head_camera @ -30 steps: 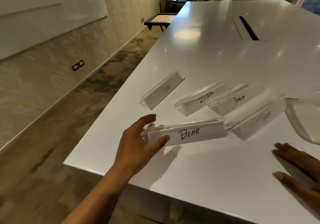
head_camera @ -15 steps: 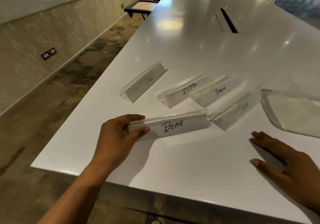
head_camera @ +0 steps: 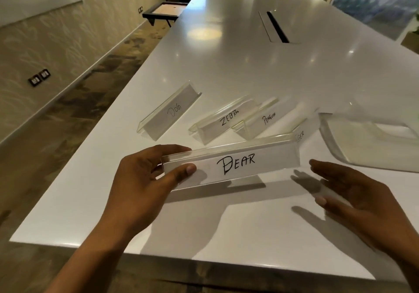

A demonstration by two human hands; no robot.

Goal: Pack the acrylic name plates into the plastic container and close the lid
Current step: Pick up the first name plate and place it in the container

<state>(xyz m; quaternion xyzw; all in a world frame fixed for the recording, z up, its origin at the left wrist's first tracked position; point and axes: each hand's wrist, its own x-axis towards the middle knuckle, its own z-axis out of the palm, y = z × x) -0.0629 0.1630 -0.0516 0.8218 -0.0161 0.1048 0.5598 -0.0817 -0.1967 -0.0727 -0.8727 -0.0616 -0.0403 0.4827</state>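
Observation:
My left hand [head_camera: 145, 179] grips the left end of the acrylic name plate marked BEAR [head_camera: 235, 163] and holds it lifted above the white table [head_camera: 226, 66]. My right hand [head_camera: 353, 199] hovers open just right of the plate's free end, fingers spread, touching nothing. Behind it, the plates marked DOG [head_camera: 170, 111], ZEBRA [head_camera: 224, 120] and PENGUIN [head_camera: 263, 118] lie on the table. The TIGER plate [head_camera: 303, 129] is partly hidden by the BEAR plate. The clear plastic container [head_camera: 371, 143] sits at the right, cut off by the frame edge.
The table's near edge runs just below my wrists and its left edge drops to a patterned floor. A cable slot [head_camera: 277, 27] lies in the tabletop farther back. A low dark table [head_camera: 165, 11] stands by the wall beyond.
My left hand closed on the BEAR plate and lifted it off the table toward me. My right hand rose from the tabletop and moved in toward the plate's right end.

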